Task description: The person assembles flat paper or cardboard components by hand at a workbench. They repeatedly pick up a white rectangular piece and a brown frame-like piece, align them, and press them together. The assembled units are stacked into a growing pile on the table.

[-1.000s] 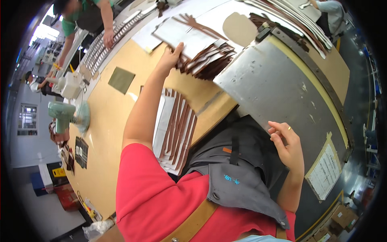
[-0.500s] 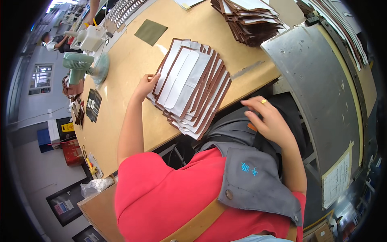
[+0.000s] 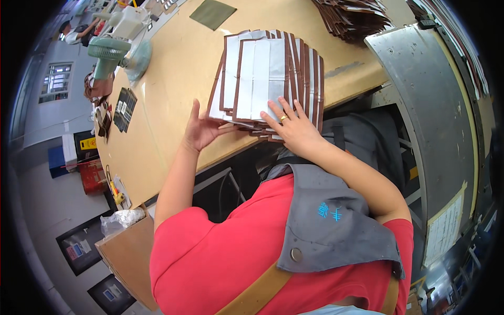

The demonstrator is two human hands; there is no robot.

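A fanned stack of flat brown leather pieces with grey-white linings [image 3: 265, 76] lies at the near edge of the tan worktable [image 3: 168, 105]. My left hand [image 3: 201, 128] is cupped against the stack's near left corner, fingers up along its side. My right hand [image 3: 292, 125], wearing a ring, lies flat on the stack's near right part with fingers spread. Neither hand lifts a piece clear of the stack.
A second pile of brown pieces [image 3: 352, 18] sits at the far right. A grey metal machine surface [image 3: 425, 89] lies to the right. A green desk fan [image 3: 116, 50], a green mat [image 3: 212, 11] and small dark cards [image 3: 125, 107] are on the left. A cardboard box [image 3: 128, 252] stands below.
The view has tilted nearer to the fanned stack. My right hand has come up from my lap onto the stack. My left hand has shifted from its left edge to its near corner.
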